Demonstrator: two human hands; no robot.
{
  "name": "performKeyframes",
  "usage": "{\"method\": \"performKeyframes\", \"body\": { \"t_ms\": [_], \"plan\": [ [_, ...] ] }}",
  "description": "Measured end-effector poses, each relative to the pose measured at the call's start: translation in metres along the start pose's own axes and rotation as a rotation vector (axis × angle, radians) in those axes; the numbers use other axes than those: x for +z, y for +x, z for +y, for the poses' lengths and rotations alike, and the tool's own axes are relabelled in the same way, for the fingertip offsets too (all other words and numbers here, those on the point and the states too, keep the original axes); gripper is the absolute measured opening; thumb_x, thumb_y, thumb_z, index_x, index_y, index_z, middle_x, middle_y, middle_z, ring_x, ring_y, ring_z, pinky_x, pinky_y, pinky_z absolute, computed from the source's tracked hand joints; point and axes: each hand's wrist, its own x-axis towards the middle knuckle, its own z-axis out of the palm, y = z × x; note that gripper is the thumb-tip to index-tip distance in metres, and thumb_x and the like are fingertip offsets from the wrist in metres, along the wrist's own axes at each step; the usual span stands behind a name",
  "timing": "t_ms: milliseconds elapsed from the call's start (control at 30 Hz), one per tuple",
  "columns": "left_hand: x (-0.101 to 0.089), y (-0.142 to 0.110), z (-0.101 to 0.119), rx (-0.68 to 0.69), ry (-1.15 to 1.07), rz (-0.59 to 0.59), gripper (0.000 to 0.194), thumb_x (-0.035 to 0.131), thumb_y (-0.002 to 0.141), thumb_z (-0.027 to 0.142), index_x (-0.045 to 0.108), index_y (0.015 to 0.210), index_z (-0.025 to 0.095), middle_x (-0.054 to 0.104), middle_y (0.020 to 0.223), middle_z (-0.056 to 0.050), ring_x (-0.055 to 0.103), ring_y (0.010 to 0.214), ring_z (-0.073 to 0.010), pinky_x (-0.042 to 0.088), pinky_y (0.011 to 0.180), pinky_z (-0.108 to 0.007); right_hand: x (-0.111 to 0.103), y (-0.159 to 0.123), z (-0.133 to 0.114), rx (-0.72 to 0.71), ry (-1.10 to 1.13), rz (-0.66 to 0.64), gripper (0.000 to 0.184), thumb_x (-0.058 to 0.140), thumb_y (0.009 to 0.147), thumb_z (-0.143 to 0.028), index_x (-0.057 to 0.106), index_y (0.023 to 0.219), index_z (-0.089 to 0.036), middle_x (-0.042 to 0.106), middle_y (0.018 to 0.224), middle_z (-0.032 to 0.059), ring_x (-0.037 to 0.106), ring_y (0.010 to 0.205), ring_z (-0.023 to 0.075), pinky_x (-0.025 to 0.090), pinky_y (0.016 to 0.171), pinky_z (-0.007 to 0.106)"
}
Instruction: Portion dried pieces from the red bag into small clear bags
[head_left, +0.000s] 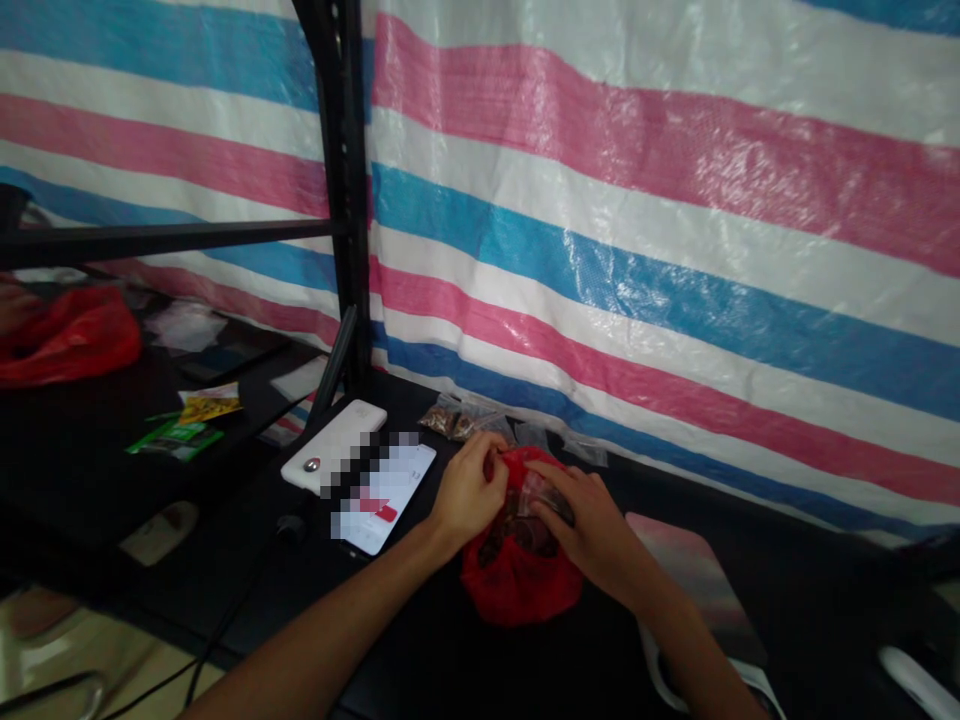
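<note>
Logged left to right. At the upper left of the frame, a crumpled red bag (67,338) lies on a dark lower shelf, with a green packet (175,440) and a yellow packet (210,403) to its right. A black metal shelf upright (343,170) rises before a pink, blue and white striped tarp (660,230), which fills the top of the frame.

On the black tabletop (750,625), a white power bank (334,445) sits touching a smartphone (394,510), whose screen is partly pixelated. Just behind them, small clear packets of brown pieces (454,418) lie against the tarp.

At centre, my left hand (469,490) has its fingers curled closed in a pinch at the gathered mouth of a red plastic bag (517,575), which rests on the tabletop and holds dark brown contents. My right hand (592,530) is partly closed, its fingers curved over a clear plastic pouch (547,492) at the bag's mouth, and appears to hold it. The two hands are almost touching.

Further right, a pink-toned flat panel (694,570) lies beside my right forearm. At the lower right edge is a white object (915,682) I cannot identify.
</note>
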Motion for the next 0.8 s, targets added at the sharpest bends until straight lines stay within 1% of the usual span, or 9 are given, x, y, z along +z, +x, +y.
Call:
{"method": "performKeyframes", "body": {
  "t_ms": [133,233,333,433,500,600,700,767,800],
  "plan": [
    [0.0,0.001,0.001,0.004,0.007,-0.009,0.021,0.048,0.087,0.004,0.059,0.091,0.021,0.067,0.09,-0.003,0.065,0.083,-0.0182,0.048,0.076,-0.028,-0.005,-0.001,0.002,-0.007,-0.007,0.017,0.044,0.055,0.095,-0.019,0.057,0.139,-0.026,0.072,0.122,0.0094,0.062,0.105,0.0291,0.044,0.092,0.046],
    [-0.001,0.001,0.001,0.001,0.007,-0.01,0.021,0.048,0.087,0.004,0.059,0.09,0.021,0.066,0.089,-0.002,0.065,0.083,-0.0182,0.048,0.076,-0.028,-0.006,-0.003,0.006,-0.032,0.016,0.046,0.049,0.056,0.095,-0.018,0.054,0.142,-0.027,0.07,0.125,0.0086,0.061,0.102,0.0275,0.045,0.089,0.044],
    [-0.002,0.001,0.001,-0.006,0.011,0.0,0.021,0.05,0.085,0.004,0.06,0.09,0.021,0.066,0.088,-0.002,0.065,0.083,-0.0183,0.048,0.077,-0.029,-0.005,-0.007,0.012,-0.035,0.017,0.04,0.046,0.057,0.094,-0.017,0.058,0.139,-0.027,0.072,0.12,0.0083,0.061,0.099,0.0274,0.044,0.086,0.043],
    [-0.002,0.001,0.001,-0.003,0.015,-0.001,0.021,0.05,0.085,0.004,0.06,0.089,0.021,0.066,0.088,-0.002,0.064,0.082,-0.0181,0.048,0.076,-0.028,-0.003,-0.007,0.014,-0.024,0.018,0.049,0.043,0.057,0.094,-0.018,0.06,0.137,-0.027,0.073,0.114,0.0087,0.061,0.097,0.0277,0.044,0.086,0.044],
    [-0.002,0.001,0.001,0.004,0.016,-0.002,0.021,0.049,0.085,0.004,0.06,0.089,0.022,0.066,0.087,-0.002,0.064,0.081,-0.0177,0.048,0.075,-0.028,-0.002,-0.007,0.013,-0.007,0.036,0.072,0.044,0.057,0.094,-0.019,0.06,0.138,-0.027,0.073,0.113,0.0089,0.061,0.097,0.0275,0.045,0.086,0.044],
    [-0.001,0.001,0.001,0.01,0.015,0.004,0.021,0.049,0.085,0.004,0.06,0.09,0.021,0.067,0.087,-0.002,0.064,0.079,-0.0173,0.048,0.074,-0.028,-0.004,-0.011,0.01,0.042,0.086,0.116,0.043,0.058,0.093,-0.024,0.061,0.136,-0.028,0.073,0.106,0.0078,0.063,0.093,0.0266,0.048,0.086,0.044],
    [-0.001,0.001,0.0,0.007,0.013,0.011,0.021,0.05,0.085,0.004,0.06,0.091,0.022,0.067,0.088,-0.002,0.064,0.079,-0.0173,0.048,0.074,-0.028,-0.011,-0.026,0.014,0.12,0.158,0.197,0.039,0.058,0.093,-0.033,0.064,0.132,-0.03,0.073,0.11,0.006,0.065,0.096,0.0259,0.05,0.089,0.043],
    [-0.002,0.001,0.001,0.003,0.013,0.01,0.021,0.05,0.085,0.004,0.06,0.09,0.022,0.067,0.088,-0.002,0.064,0.079,-0.0174,0.049,0.074,-0.028,-0.018,-0.046,0.024,0.194,0.208,0.272,0.039,0.059,0.092,-0.041,0.065,0.129,-0.031,0.073,0.118,0.005,0.067,0.101,0.0253,0.052,0.093,0.041],
    [-0.002,0.001,0.002,0.005,0.014,0.009,0.021,0.05,0.085,0.004,0.06,0.09,0.022,0.067,0.087,-0.002,0.064,0.079,-0.0175,0.049,0.075,-0.028,-0.023,-0.058,0.031,0.247,0.228,0.305,0.042,0.06,0.092,-0.046,0.064,0.13,-0.03,0.074,0.119,0.0049,0.068,0.101,0.0249,0.053,0.093,0.039]
  ]
}}
